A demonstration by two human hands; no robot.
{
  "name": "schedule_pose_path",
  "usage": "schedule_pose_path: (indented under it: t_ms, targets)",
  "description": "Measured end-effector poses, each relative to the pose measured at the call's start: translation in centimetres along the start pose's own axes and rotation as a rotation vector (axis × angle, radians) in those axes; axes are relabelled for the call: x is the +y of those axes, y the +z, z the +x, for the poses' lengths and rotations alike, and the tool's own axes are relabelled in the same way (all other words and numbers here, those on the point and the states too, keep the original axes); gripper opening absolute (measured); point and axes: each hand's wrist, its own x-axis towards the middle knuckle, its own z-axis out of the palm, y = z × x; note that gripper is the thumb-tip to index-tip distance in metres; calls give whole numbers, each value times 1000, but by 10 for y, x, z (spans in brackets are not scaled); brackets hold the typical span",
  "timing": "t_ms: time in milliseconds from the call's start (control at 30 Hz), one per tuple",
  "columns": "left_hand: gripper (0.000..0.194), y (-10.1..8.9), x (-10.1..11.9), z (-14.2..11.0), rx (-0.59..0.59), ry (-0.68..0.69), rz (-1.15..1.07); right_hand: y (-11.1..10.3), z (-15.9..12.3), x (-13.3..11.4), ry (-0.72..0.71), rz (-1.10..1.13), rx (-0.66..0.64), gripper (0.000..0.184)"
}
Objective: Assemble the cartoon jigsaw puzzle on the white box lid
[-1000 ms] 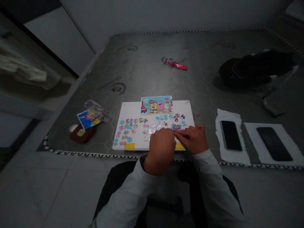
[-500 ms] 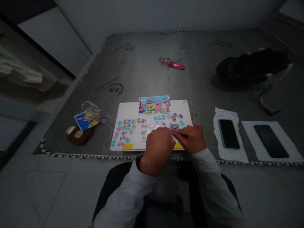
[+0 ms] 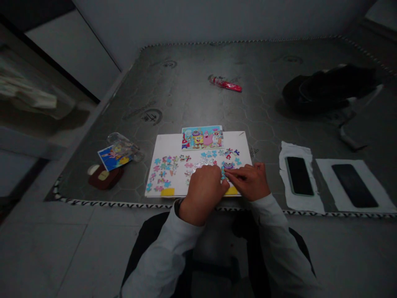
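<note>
A white sheet (image 3: pixel 167 142) lies on the grey patterned mat (image 3: pixel 192 95) with several loose coloured puzzle pieces (image 3: pixel 164 169) spread over it. A cartoon reference picture (image 3: pixel 202 137) lies at its far edge. My left hand (image 3: pixel 203 192) is curled closed over the pieces at the sheet's near edge; what it holds is hidden. My right hand (image 3: pixel 248 182) lies beside it, fingers pinched and pointing left at a small assembled cluster of pieces (image 3: pixel 228 165).
A clear bag with a colourful card (image 3: pixel 119 151) and a dark red case (image 3: pixel 104 177) lie left of the sheet. Two dark phones (image 3: pixel 299 176) (image 3: pixel 352 185) rest on white papers to the right. A red tube (image 3: pixel 226 84) and dark clothing (image 3: pixel 331 89) lie further back.
Both hands stay together at the sheet's near edge with only slight finger shifts. The camera view has drifted a little.
</note>
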Motion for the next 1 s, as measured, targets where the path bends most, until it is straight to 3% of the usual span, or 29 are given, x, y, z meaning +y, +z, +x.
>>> schedule_pose_path:
  t_ms: [567,1000]
  targets:
    - [27,2,-10,8,46,73,-159,0,1,-3,31,5,17,17]
    - [23,2,-17,12,66,240,-242,1,0,-1,44,5,0,24]
